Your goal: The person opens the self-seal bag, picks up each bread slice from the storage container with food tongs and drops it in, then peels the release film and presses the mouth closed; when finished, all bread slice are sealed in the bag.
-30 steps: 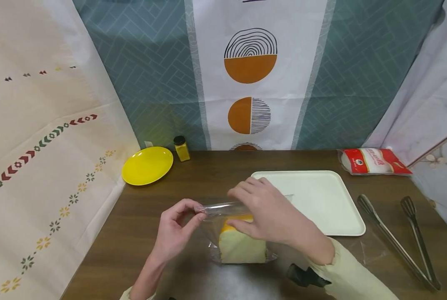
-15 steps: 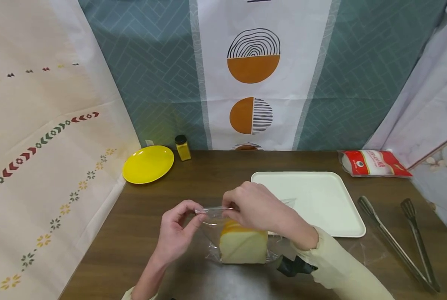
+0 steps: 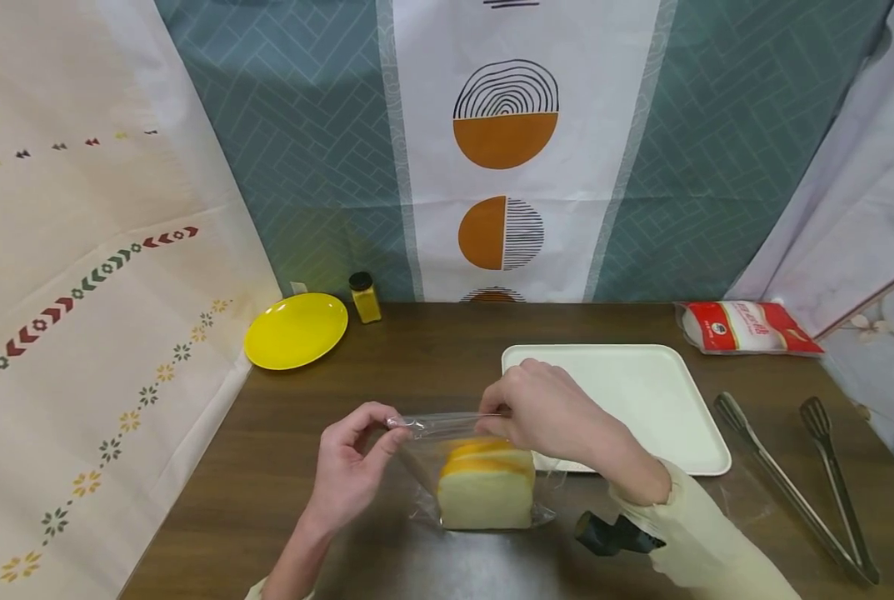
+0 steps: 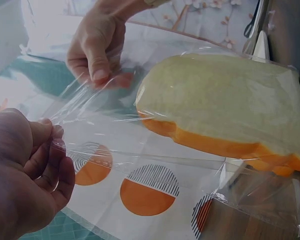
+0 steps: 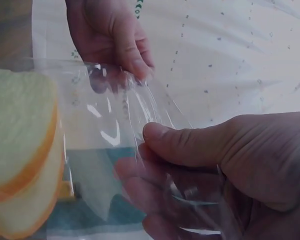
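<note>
Slices of bread [image 3: 486, 498] with orange crust stand inside a clear plastic bag [image 3: 439, 427] on the table in front of me. My left hand [image 3: 357, 458] pinches the bag's upper left corner between thumb and fingertips. Farther along the same top edge, my right hand [image 3: 551, 412] pinches the film between thumb and fingers. In the left wrist view the film is drawn out between the left hand [image 4: 35, 170] and the bread [image 4: 225, 105]. The right wrist view shows the right thumb [image 5: 185, 142] pressing the film, with fingers seen through it.
Behind the right hand lies a white tray [image 3: 641, 400]. Metal tongs [image 3: 784, 483] rest at the right, near a red and white package [image 3: 750, 327]. A yellow plate [image 3: 297, 331] and a yellow jar with black lid [image 3: 365, 297] stand at the back left.
My right hand came down onto the bag's top edge, gripped it, then moved right along it. The left hand keeps its hold on the corner.
</note>
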`<action>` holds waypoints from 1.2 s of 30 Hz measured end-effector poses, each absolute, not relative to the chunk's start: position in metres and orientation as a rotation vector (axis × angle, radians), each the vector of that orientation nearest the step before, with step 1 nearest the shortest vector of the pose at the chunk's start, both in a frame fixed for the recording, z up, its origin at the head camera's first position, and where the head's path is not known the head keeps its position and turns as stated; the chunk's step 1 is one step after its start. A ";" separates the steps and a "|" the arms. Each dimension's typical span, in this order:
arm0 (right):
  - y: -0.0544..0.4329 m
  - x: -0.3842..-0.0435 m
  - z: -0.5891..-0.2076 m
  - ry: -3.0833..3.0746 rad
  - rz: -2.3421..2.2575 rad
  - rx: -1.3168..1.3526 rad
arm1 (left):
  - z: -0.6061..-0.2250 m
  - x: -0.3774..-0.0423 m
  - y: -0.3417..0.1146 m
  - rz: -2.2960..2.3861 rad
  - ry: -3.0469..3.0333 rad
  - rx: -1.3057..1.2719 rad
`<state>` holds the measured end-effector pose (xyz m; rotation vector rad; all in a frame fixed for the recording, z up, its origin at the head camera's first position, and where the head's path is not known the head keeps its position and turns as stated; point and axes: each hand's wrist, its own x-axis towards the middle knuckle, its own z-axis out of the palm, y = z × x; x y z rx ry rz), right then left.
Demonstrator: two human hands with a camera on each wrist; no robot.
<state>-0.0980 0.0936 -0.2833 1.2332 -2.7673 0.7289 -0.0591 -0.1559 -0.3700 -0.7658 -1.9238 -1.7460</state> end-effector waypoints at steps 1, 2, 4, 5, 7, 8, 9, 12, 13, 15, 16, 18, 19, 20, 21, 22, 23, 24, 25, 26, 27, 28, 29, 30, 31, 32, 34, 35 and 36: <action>0.096 -0.098 -0.283 -2.773 0.727 1.222 | -0.370 -0.059 -0.156 -1.743 -1.930 -0.762; 0.098 -0.098 -0.283 -2.778 0.731 1.211 | -0.370 -0.059 -0.156 -1.740 -1.931 -0.758; 0.103 -0.097 -0.282 -2.781 0.724 1.191 | -0.371 -0.059 -0.157 -1.737 -1.927 -0.746; 0.104 -0.097 -0.282 -2.784 0.720 1.181 | -0.372 -0.059 -0.158 -1.738 -1.921 -0.742; 0.107 -0.097 -0.282 -2.793 0.719 1.160 | -0.373 -0.059 -0.159 -1.740 -1.914 -0.742; 0.109 -0.096 -0.282 -2.797 0.723 1.152 | -0.373 -0.059 -0.160 -1.740 -1.913 -0.742; 0.110 -0.096 -0.283 -2.801 0.724 1.147 | -0.373 -0.059 -0.161 -1.740 -1.923 -0.738; 0.116 -0.096 -0.283 -2.808 0.733 1.131 | -0.373 -0.059 -0.162 -1.735 -1.927 -0.739; 0.118 -0.096 -0.283 -2.809 0.739 1.126 | -0.373 -0.059 -0.163 -1.736 -1.920 -0.733; 0.123 -0.096 -0.284 -2.810 0.755 1.118 | -0.373 -0.058 -0.165 -1.739 -1.899 -0.732; 0.126 -0.096 -0.284 -2.809 0.762 1.118 | -0.373 -0.058 -0.165 -1.737 -1.895 -0.726; 0.130 -0.096 -0.285 -2.803 0.787 1.126 | -0.373 -0.058 -0.166 -1.741 -1.880 -0.732; 0.132 -0.096 -0.285 -2.797 0.798 1.138 | -0.373 -0.058 -0.166 -1.742 -1.881 -0.737; 0.134 -0.096 -0.285 -2.790 0.811 1.148 | -0.373 -0.059 -0.166 -1.744 -1.875 -0.750; 0.135 -0.096 -0.286 -2.782 0.821 1.155 | -0.373 -0.059 -0.166 -1.745 -1.882 -0.750; 0.136 -0.097 -0.287 -2.774 0.836 1.161 | -0.373 -0.059 -0.166 -1.751 -1.872 -0.761; 0.137 -0.097 -0.287 -2.767 0.850 1.165 | -0.374 -0.060 -0.165 -1.757 -1.861 -0.771; 0.138 -0.097 -0.288 -2.764 0.867 1.167 | -0.374 -0.060 -0.165 -1.759 -1.859 -0.775; 0.139 -0.097 -0.288 -2.762 0.888 1.169 | -0.374 -0.060 -0.165 -1.761 -1.855 -0.775; 0.140 -0.097 -0.289 -2.764 0.915 1.162 | -0.375 -0.060 -0.164 -1.760 -1.848 -0.775; 0.142 -0.097 -0.289 -2.766 0.939 1.155 | -0.375 -0.060 -0.164 -1.759 -1.847 -0.770; 0.143 -0.097 -0.290 -2.769 0.968 1.148 | -0.375 -0.059 -0.164 -1.760 -1.843 -0.771; 0.144 -0.097 -0.290 -2.769 0.995 1.143 | -0.375 -0.059 -0.165 -1.760 -1.845 -0.768; 0.146 -0.097 -0.291 -2.768 1.019 1.139 | -0.375 -0.059 -0.165 -1.755 -1.857 -0.756; 0.147 -0.097 -0.291 -2.764 1.040 1.138 | -0.375 -0.059 -0.165 -1.754 -1.864 -0.747; 0.148 -0.097 -0.291 -2.759 1.053 1.136 | -0.375 -0.058 -0.166 -1.750 -1.879 -0.733; 0.150 -0.097 -0.292 -2.751 1.087 1.132 | -0.375 -0.058 -0.167 -1.745 -1.914 -0.707; 0.151 -0.097 -0.292 -2.748 1.102 1.122 | -0.375 -0.057 -0.167 -1.743 -1.932 -0.689; 0.153 -0.097 -0.293 -2.747 1.117 1.109 | -0.375 -0.057 -0.168 -1.744 -1.948 -0.672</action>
